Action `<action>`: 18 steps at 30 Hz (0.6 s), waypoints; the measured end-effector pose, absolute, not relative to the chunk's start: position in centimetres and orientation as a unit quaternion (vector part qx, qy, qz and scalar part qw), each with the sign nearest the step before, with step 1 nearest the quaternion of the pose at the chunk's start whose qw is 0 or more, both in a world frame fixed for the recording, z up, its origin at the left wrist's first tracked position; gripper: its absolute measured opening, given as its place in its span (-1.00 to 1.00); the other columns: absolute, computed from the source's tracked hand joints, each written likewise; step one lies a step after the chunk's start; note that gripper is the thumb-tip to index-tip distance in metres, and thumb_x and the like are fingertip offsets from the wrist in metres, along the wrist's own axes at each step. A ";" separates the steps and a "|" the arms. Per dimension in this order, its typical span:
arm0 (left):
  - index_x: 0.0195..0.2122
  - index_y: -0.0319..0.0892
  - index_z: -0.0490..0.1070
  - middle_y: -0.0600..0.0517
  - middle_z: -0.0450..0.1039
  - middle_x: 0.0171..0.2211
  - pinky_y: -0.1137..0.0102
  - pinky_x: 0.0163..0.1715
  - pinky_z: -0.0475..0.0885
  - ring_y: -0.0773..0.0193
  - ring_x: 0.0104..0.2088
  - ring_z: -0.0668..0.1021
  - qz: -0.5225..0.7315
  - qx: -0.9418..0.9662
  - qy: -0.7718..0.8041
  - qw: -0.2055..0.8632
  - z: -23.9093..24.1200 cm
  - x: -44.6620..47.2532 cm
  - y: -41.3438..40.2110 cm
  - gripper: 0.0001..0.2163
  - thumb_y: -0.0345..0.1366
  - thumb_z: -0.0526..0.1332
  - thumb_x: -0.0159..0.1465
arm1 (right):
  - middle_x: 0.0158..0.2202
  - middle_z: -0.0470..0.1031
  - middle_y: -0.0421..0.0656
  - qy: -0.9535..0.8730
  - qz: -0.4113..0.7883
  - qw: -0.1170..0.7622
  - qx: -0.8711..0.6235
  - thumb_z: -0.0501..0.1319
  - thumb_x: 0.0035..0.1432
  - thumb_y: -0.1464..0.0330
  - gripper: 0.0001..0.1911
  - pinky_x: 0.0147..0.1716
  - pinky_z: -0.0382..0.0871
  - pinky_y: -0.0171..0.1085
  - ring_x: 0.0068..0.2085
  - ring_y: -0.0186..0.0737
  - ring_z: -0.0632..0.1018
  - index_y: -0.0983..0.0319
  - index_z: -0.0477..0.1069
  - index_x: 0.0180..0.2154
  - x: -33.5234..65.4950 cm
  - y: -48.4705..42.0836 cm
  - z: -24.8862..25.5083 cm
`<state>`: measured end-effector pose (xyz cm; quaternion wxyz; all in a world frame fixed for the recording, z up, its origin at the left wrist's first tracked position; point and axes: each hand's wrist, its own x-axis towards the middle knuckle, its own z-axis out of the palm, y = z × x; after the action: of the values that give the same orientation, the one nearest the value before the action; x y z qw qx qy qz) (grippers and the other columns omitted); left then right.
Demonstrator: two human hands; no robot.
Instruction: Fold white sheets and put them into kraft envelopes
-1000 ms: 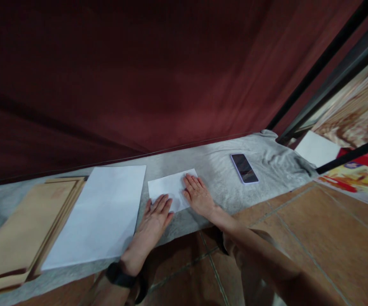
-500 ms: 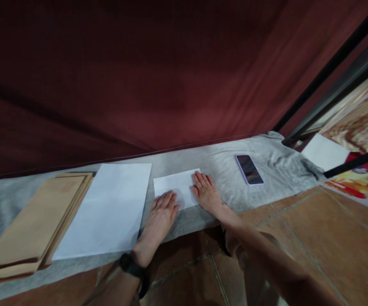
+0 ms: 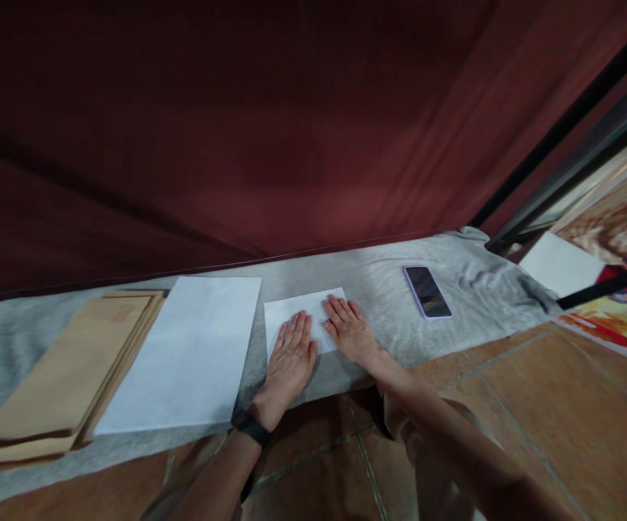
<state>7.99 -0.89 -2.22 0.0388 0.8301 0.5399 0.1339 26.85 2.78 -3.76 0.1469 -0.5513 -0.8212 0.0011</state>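
A small white sheet of paper (image 3: 281,312), which looks folded, lies flat on a grey cloth (image 3: 376,289). My left hand (image 3: 292,362) rests flat across its middle and near edge, fingers stretched out and pointing away from me. On the sheet's right side lies my right hand (image 3: 350,329), also flat, its fingertips close to the far right corner. Both palms face down, and parts of the paper are hidden beneath them. To the left is a larger pile of white paper (image 3: 188,354), apart from my hands.
Brown paper envelopes (image 3: 69,376) are stacked at the far left. A phone (image 3: 427,291) in a light purple case lies to the right. A dark red curtain (image 3: 292,145) hangs behind the cloth. Black metal bars (image 3: 568,137) and a colourful printed sheet (image 3: 625,318) are at the right.
My left hand has slid right and farther onto the small sheet, closer to my right hand. My right hand stays nearly in place. The view has shifted slightly.
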 end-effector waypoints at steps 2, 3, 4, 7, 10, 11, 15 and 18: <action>0.39 -0.40 0.07 -0.25 0.07 0.42 0.06 0.40 0.07 0.06 0.44 0.10 0.126 0.818 0.560 0.034 -2.4 7.7 -0.9 -0.47 -0.25 -0.09 0.45 | 0.42 0.11 -0.06 -0.814 -0.003 0.143 -0.562 -0.09 0.48 0.21 -0.43 0.37 0.02 0.02 0.41 -0.05 0.20 0.26 0.09 0.40 27.5 3.0 -3.9; 0.39 -0.41 0.07 -0.26 0.07 0.42 0.07 0.40 0.07 0.06 0.44 0.10 0.122 0.812 0.569 0.033 -2.5 7.5 -0.8 -0.46 -0.23 -0.10 0.45 | 0.42 0.11 -0.05 -0.811 -0.006 0.141 -0.567 -0.09 0.48 0.21 -0.43 0.37 0.01 0.03 0.41 -0.04 0.20 0.28 0.09 0.40 27.8 3.0 -4.0; 0.39 -0.41 0.07 -0.26 0.06 0.42 0.08 0.40 0.06 0.05 0.44 0.10 0.119 0.807 0.578 0.032 -2.6 7.3 -0.8 -0.46 -0.22 -0.11 0.46 | 0.42 0.12 -0.04 -0.808 -0.009 0.139 -0.572 -0.10 0.48 0.20 -0.42 0.37 0.01 0.03 0.41 -0.02 0.20 0.30 0.08 0.40 28.2 3.1 -4.1; 0.40 -0.41 0.06 -0.26 0.05 0.43 0.10 0.41 0.04 0.06 0.44 0.08 0.115 0.793 0.598 0.026 -2.8 6.6 -0.8 -0.44 -0.20 -0.10 0.46 | 0.41 0.14 0.01 -0.797 -0.019 0.138 -0.587 -0.11 0.48 0.21 -0.41 0.37 0.01 0.05 0.40 0.02 0.21 0.34 0.10 0.40 29.2 3.2 -4.2; 0.40 -0.42 0.07 -0.26 0.04 0.43 0.12 0.41 0.03 0.06 0.44 0.08 0.109 0.781 0.615 0.016 -2.7 6.1 -1.0 -0.44 -0.20 -0.10 0.45 | 0.39 0.17 0.05 -0.784 -0.030 0.138 -0.604 -0.11 0.47 0.24 -0.42 0.36 0.02 0.09 0.38 0.06 0.23 0.36 0.13 0.38 30.0 3.3 -4.1; 0.39 -0.43 0.07 -0.27 0.04 0.43 0.12 0.41 0.02 0.06 0.44 0.08 0.105 0.777 0.620 0.012 -2.6 6.0 -1.1 -0.44 -0.20 -0.11 0.45 | 0.39 0.18 0.06 -0.778 -0.034 0.140 -0.612 -0.10 0.46 0.25 -0.42 0.35 0.02 0.11 0.38 0.07 0.24 0.37 0.14 0.38 30.0 3.4 -4.0; 0.38 -0.50 0.09 -0.32 0.02 0.42 0.10 0.41 0.00 0.01 0.44 0.09 0.090 0.765 0.638 0.004 -2.1 6.2 -1.4 -0.44 -0.24 -0.10 0.44 | 0.39 0.16 0.12 -0.767 -0.043 0.162 -0.619 -0.08 0.44 0.32 -0.43 0.36 0.02 0.10 0.39 0.08 0.23 0.43 0.14 0.37 28.7 3.4 -3.0; 0.39 -0.40 0.10 -0.27 0.03 0.43 0.01 0.40 -0.02 -0.02 0.44 0.07 0.092 0.763 0.639 0.013 -1.8 6.8 -1.3 -0.47 -0.26 -0.08 0.44 | 0.42 0.10 0.02 -0.808 -0.024 0.190 -0.557 -0.08 0.45 0.31 -0.42 0.37 0.06 0.03 0.42 -0.03 0.17 0.35 0.05 0.41 26.1 3.0 -2.6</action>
<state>6.77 -1.32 -1.81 0.0127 0.7633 0.6393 0.0923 26.06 2.96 -2.62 0.1899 -0.5567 -0.8084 -0.0243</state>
